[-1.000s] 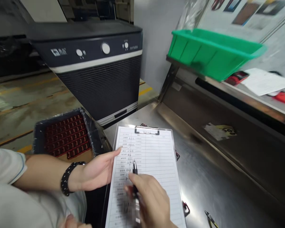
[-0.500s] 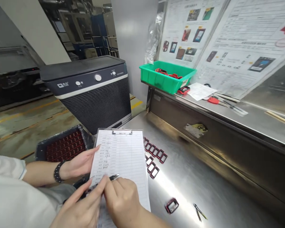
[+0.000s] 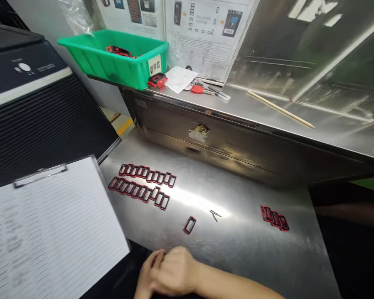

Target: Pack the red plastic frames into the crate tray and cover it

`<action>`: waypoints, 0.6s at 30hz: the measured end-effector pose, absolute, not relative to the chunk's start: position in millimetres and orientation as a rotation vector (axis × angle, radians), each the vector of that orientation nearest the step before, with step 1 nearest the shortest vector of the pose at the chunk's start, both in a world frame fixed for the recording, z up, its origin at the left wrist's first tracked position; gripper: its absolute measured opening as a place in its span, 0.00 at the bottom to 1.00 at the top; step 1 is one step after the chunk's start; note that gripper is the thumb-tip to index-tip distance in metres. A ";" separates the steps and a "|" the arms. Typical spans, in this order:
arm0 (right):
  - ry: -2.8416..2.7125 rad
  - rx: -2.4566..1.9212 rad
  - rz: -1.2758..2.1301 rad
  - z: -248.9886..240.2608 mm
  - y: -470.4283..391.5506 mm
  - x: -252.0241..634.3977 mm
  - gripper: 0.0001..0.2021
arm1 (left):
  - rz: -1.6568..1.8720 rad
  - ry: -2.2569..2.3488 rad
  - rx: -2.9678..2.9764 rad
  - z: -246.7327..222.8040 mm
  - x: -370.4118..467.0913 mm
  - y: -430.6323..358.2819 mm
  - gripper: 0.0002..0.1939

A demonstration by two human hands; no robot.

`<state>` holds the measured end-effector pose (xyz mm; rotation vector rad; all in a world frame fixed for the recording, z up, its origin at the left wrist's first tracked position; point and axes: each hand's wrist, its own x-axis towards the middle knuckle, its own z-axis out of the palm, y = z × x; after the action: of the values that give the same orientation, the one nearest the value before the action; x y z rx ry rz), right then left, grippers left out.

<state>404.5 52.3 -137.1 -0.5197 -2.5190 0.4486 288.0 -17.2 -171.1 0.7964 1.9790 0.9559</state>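
Note:
At the bottom middle, my right hand (image 3: 176, 270) is closed and pressed against my left hand (image 3: 147, 272). My left hand's fingers are curled, and what either hand may hold is hidden. The nearest part is a single red and black frame (image 3: 190, 225) lying on the metal table, with small nippers (image 3: 215, 214) to its right. On the left, a clipboard (image 3: 42, 176) bears a lined sheet (image 3: 84, 220) with handwriting. Whoever holds it is out of view, and the pen cannot be seen.
Two rows of red and black frames (image 3: 134, 189) lie at the table's left, with a few more (image 3: 274, 218) at the right. On the shelf are a green bin (image 3: 112, 58), scissors with red handles (image 3: 199, 89) and a wooden stick (image 3: 280, 109). A dark machine (image 3: 46, 124) stands left.
The view has swung right. My hands have come off the clipboard's sheet and closed together near the table edge. The clipboard now sits far left; the other person's hand is out of view.

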 end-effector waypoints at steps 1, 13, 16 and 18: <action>-2.504 -0.653 0.430 -148.0 62.7 427.9 0.20 | 0.855 1.925 0.836 -176.2 291.6 -10.2 0.16; -2.232 -1.878 0.567 -200.1 131.3 554.9 0.08 | 0.361 1.876 1.015 -180.2 364.9 94.2 0.14; -2.174 -1.862 0.686 -190.9 134.3 551.1 0.08 | 0.441 1.819 0.929 -171.7 360.5 105.2 0.14; -2.109 -1.838 0.771 -180.1 134.2 547.2 0.10 | 0.527 1.723 0.831 -160.0 354.2 110.6 0.23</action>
<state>547.2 134.2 -180.1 -1.8385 -2.1095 0.7708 354.2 110.6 -160.0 0.8313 1.7227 0.5268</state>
